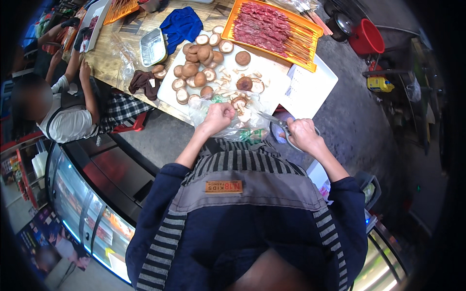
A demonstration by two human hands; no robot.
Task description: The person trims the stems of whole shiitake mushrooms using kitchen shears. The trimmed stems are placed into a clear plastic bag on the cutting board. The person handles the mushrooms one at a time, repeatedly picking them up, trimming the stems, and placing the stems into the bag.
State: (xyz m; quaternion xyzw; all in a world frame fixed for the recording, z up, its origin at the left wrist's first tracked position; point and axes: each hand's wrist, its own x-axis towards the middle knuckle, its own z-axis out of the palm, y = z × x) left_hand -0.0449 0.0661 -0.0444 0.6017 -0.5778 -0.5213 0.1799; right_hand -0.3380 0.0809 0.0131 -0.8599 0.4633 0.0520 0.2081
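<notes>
My right hand [303, 134] grips a pair of metal scissors [271, 118], its blades pointing left toward the mushrooms. My left hand [219, 117], fingers curled, is over a clear plastic bag [204, 109] with green print; whether it pinches anything I cannot tell. The bag lies at the near edge of a white cutting board [169, 85] and holds mushrooms, one with its pale underside [244, 115] showing. Many brown shiitake mushrooms [190, 70] are heaped on the board's left part. Cut stems [225, 77] are scattered over its middle, near a few loose caps [244, 83].
An orange tray [227, 27] of skewered raw meat rests over the board's far right corner. Left of the board are a foil container [153, 47], a blue cloth [182, 24] and a dark brown cloth [140, 84]. Another person [69, 120] sits at the left, handling skewers.
</notes>
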